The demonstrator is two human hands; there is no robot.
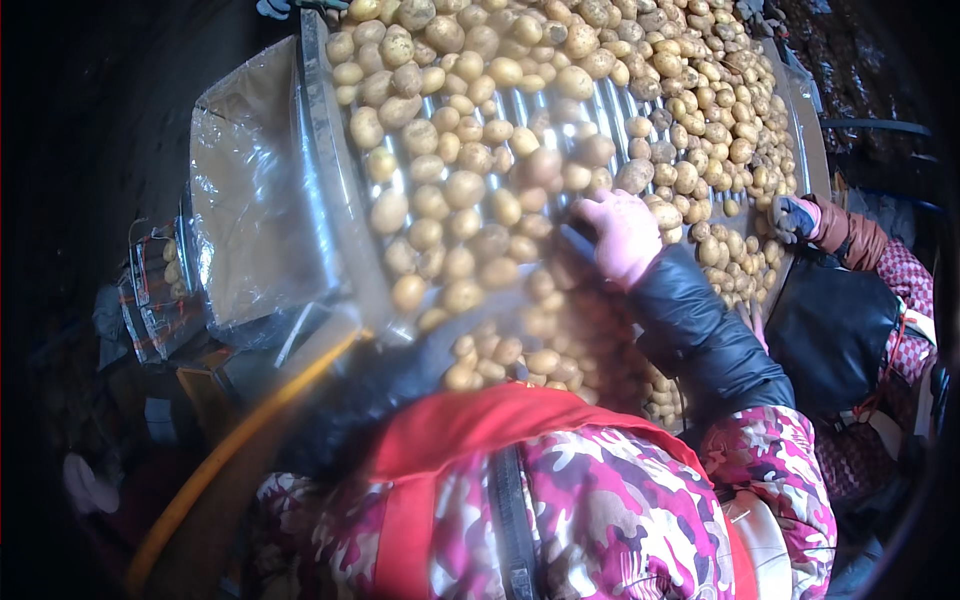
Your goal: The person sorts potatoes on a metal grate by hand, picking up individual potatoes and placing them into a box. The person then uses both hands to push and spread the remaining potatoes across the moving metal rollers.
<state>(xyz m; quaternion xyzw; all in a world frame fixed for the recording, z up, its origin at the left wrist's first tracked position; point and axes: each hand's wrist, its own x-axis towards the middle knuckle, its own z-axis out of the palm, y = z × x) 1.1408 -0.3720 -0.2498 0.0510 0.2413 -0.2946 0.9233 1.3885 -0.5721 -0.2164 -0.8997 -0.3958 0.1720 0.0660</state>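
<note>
Many potatoes (465, 189) lie over a bed of shiny metal rollers (611, 112) in front of me. My right hand (624, 234), in a pink glove with a dark palm side, reaches palm down over the near right part of the rollers. Its fingers are bent close to the potatoes, and whether one is in them is hidden. My left arm, in a black sleeve (390, 382), crosses the near left edge. At its end my left hand (487, 306) is a dark blur low over the potatoes, so its grip does not show. More potatoes (551, 362) lie nearer my body.
A metal side wall (337, 165) bounds the rollers at left, beside a plastic-lined box (247, 180). An orange-yellow bar or hose (247, 431) curves past my left side. At right, a co-worker's gloved hand (795, 219) touches the potatoes' edge; their dark apron (829, 330) is close by.
</note>
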